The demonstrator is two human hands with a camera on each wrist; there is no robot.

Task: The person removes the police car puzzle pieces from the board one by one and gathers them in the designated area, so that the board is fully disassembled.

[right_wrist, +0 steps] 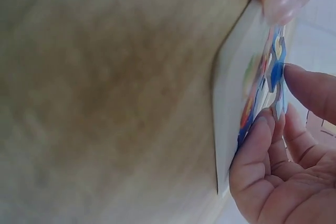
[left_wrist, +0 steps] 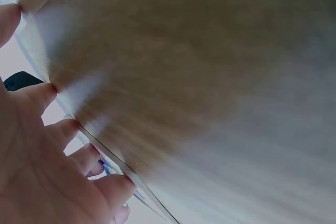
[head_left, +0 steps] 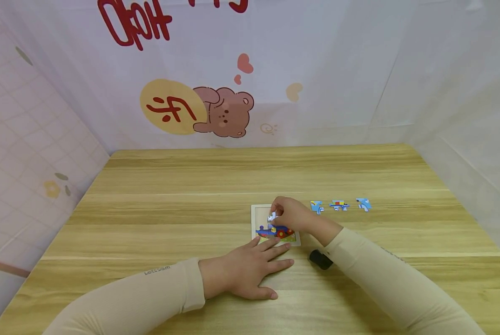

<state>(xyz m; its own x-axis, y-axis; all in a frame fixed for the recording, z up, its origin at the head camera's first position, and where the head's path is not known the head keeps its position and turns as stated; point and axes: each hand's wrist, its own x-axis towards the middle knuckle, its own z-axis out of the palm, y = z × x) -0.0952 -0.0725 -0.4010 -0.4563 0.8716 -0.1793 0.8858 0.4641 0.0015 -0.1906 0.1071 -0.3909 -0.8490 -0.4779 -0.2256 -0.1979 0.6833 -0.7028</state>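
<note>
A small jigsaw board (head_left: 253,224) with a pale frame lies on the table, its lower part filled by a blue and red picture. Above its bare upper left area, my right hand (head_left: 293,215) pinches a puzzle piece (head_left: 272,217) between thumb and fingers. In the right wrist view that puzzle piece (right_wrist: 277,72) shows blue and white and stands tilted over the board (right_wrist: 223,129). My left hand (head_left: 250,270) lies with fingers spread, its fingertips on the board's near edge and the thumb on the table. The left wrist view shows those fingers (left_wrist: 113,187) at the frame.
To the right of the board three loose puzzle pieces lie in a row: a left one (head_left: 316,206), a middle one (head_left: 339,205) and a right one (head_left: 363,204). A black object (head_left: 320,259) sits by the right sleeve. A printed cloth (head_left: 338,70) hangs behind the table (head_left: 170,186).
</note>
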